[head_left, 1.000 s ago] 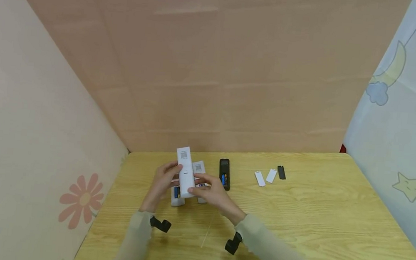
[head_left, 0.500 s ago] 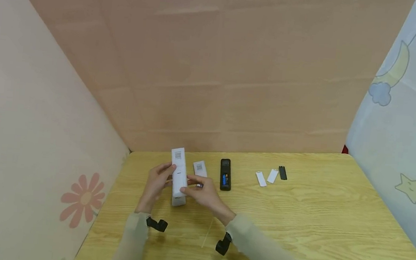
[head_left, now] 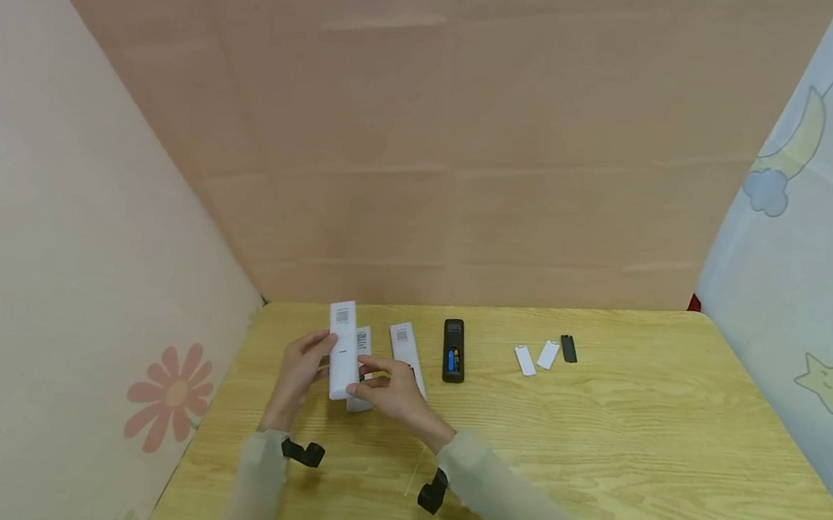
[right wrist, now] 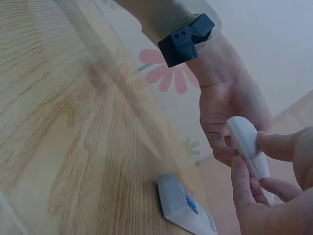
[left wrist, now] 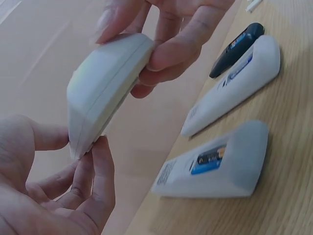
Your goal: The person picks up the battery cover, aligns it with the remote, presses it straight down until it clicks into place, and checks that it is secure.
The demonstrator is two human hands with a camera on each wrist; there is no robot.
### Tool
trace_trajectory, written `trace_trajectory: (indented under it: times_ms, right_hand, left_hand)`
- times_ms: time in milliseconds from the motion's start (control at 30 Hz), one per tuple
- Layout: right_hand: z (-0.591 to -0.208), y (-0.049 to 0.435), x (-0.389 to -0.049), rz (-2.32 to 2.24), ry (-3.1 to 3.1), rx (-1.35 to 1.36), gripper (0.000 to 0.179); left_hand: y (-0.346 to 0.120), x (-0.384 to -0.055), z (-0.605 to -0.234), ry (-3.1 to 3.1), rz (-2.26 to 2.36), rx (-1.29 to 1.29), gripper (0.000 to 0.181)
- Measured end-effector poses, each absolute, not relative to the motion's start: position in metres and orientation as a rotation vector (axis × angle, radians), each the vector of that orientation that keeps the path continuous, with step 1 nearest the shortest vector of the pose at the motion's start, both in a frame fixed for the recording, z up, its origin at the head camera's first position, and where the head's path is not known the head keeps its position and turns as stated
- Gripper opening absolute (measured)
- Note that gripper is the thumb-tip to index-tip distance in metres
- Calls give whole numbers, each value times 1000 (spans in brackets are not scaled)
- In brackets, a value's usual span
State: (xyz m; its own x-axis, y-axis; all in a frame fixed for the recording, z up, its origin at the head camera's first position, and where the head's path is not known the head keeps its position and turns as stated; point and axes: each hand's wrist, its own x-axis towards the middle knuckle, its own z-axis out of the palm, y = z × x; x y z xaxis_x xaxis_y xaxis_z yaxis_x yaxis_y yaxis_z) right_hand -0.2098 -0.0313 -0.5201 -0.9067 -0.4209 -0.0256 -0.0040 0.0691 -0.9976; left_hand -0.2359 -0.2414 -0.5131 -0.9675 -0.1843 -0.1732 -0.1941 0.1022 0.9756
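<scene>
A white remote control (head_left: 341,362) is held above the table, back side up, with a printed code near its far end. My left hand (head_left: 300,370) pinches its left side between thumb and fingers. At the near right end, my right hand (head_left: 395,390) grips it with thumb and fingertips. In the left wrist view the held remote (left wrist: 105,83) is tilted, its side seam showing. Beneath it lies a second white remote (left wrist: 244,161), its battery bay uncovered and batteries visible. Another white remote (head_left: 403,342) and a black remote (head_left: 454,335), also uncovered with batteries in, lie to the right.
Two white battery covers (head_left: 525,360) and a black battery cover (head_left: 569,348) lie at the table's back right. A thin pale strip (head_left: 414,471) is on the wooden table (head_left: 632,448) near my right wrist. A patterned wall (head_left: 85,262) borders the left side.
Both hands have moved left with the white remote between them. The white remotes on the table are now less covered by the hands.
</scene>
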Motion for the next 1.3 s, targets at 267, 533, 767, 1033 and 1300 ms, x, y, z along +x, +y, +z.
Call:
trace_trajectory:
  times_ms: [267, 533, 767, 1033, 1300]
  right_hand:
    - [-523, -46, -209, -1894, 2081, -417, 54]
    - [-526, -57, -207, -1920, 2074, -352, 47]
    - [-530, -67, -208, -1896, 2131, -363, 43]
    - [-535, -76, -208, -1865, 2146, -334, 43]
    - [-540, -82, -209, -1870, 2159, -345, 43]
  left_hand:
    - [-253, -232, -516, 2331, 2038, -480, 56]
    - [-262, -231, -518, 2316, 1998, -481, 55]
    - [-272, -229, -519, 2317, 1974, -503, 51]
    - [-280, -226, -522, 2332, 1932, -472, 58]
    - [-284, -225, -530, 2376, 1904, -482, 58]
